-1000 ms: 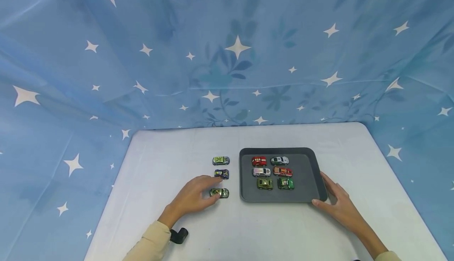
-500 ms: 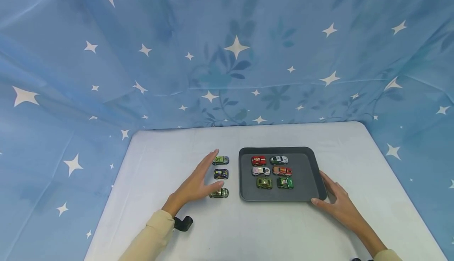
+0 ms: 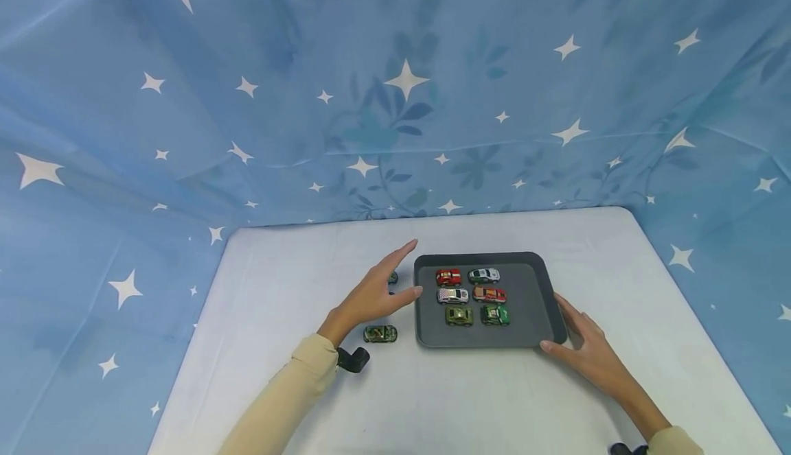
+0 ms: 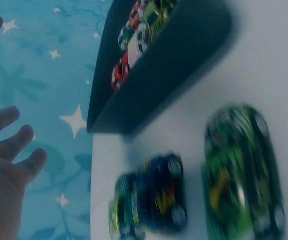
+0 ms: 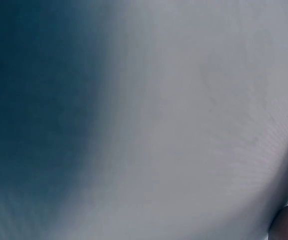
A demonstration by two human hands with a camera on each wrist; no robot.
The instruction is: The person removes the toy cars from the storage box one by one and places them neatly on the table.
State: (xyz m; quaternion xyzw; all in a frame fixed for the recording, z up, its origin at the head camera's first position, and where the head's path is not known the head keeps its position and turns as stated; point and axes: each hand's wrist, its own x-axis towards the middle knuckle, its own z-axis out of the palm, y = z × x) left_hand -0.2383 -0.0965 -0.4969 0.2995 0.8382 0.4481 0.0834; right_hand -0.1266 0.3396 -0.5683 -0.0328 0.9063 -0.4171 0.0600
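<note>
Her left hand hovers flat-fingered over the toy cars lined up just beside the tray, whose corner her flat-fingered right hand touches, seemingly steadying it.

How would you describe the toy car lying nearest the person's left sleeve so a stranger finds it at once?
Start at the dark tray on the white table. Just off its near-left corner sits a green toy car, alone on the cloth. Unlike its two neighbours, the left hand does not cover it.
</note>
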